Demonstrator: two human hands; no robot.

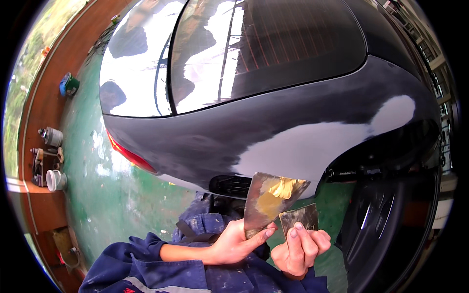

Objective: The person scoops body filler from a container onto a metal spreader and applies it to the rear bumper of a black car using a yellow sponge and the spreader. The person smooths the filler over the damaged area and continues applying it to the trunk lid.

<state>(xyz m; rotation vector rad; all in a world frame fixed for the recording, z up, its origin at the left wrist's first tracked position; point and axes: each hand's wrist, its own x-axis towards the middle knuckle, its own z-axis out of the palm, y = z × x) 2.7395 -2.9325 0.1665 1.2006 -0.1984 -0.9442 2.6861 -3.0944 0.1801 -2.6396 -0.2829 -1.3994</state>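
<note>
My left hand (pixel 233 245) grips a wide putty knife (pixel 252 211) by its handle, with the blade tilted up. On its blade sits a lump of yellow body filler (pixel 283 187), and a thinner smear lies below it. Close beside it, my right hand (pixel 299 252) pinches a small flat metal spreader (pixel 304 215) between thumb and fingers; the spreader's upper edge looks smudged. Both tools are held in front of a dark car's rear side panel (pixel 195 136), which has a large smooth light-grey patch (pixel 298 146) above the wheel arch.
A red tail light (pixel 129 152) sits at the car's left corner. At right, a black car door (pixel 373 219) stands near the wheel arch. Along the left wall are a white bucket (pixel 56 180), a paint can (pixel 52 136) and a green-and-blue container (pixel 69 85) on the green floor (pixel 117 205).
</note>
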